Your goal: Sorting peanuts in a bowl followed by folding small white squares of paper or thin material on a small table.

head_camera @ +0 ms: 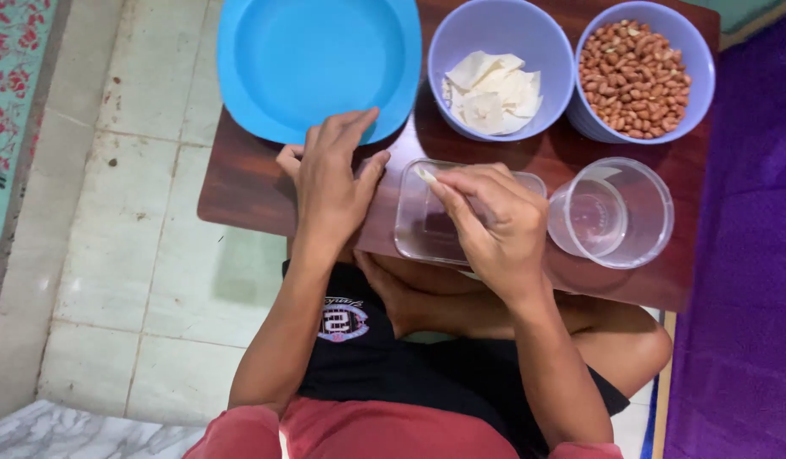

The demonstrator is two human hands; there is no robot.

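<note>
My left hand (pixel 331 174) lies flat on the dark wooden table (pixel 240 191), its fingertips touching the near rim of a blue plate (pixel 316 59). A small white piece seems pinned under its palm, mostly hidden. My right hand (pixel 490 221) hovers over a clear rectangular container (pixel 414 225) and pinches a thin pale strip (pixel 427 177) between thumb and fingers. Behind it stands a lilac bowl (pixel 461 34) with white folded wrappers (pixel 493 93).
A second lilac bowl (pixel 697 68) full of peanuts (pixel 635 78) stands at the back right. A clear round cup (pixel 618 212) sits at the right near the table edge. Tiled floor (pixel 129 212) lies left, purple cloth (pixel 750 255) right. My crossed legs are below the table.
</note>
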